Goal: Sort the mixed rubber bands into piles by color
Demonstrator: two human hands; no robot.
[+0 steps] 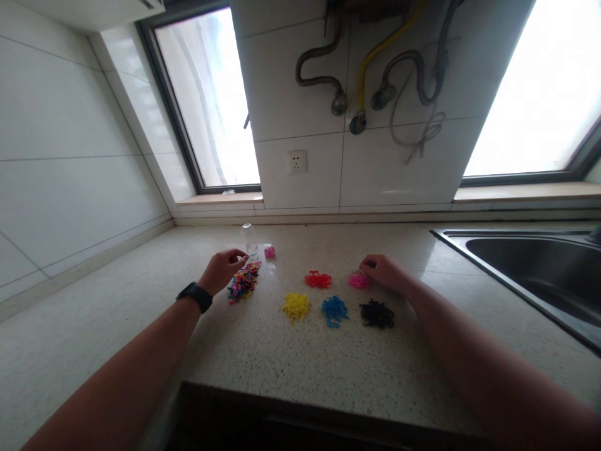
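My left hand (224, 269), with a dark watch on the wrist, pinches what looks like a small blue elastic band (253, 255). Just below those fingers lies a mixed-colour pile of small elastic bands (244, 282). My right hand (384, 272) has its fingertips pressed together at the edge of the pink pile (359, 281); whatever they hold is too small to make out. Single-colour piles lie between and in front of the hands: red (318, 279), yellow (297, 306), blue (334, 311) and black (377, 312).
Behind the mixed pile stands a clear plastic bottle (248, 239), beside a pink cap-like object (269, 252). A metal sink (516, 250) is set into the speckled countertop (282, 363) at right. Hoses and a wall socket (297, 161) are on the tiled wall.
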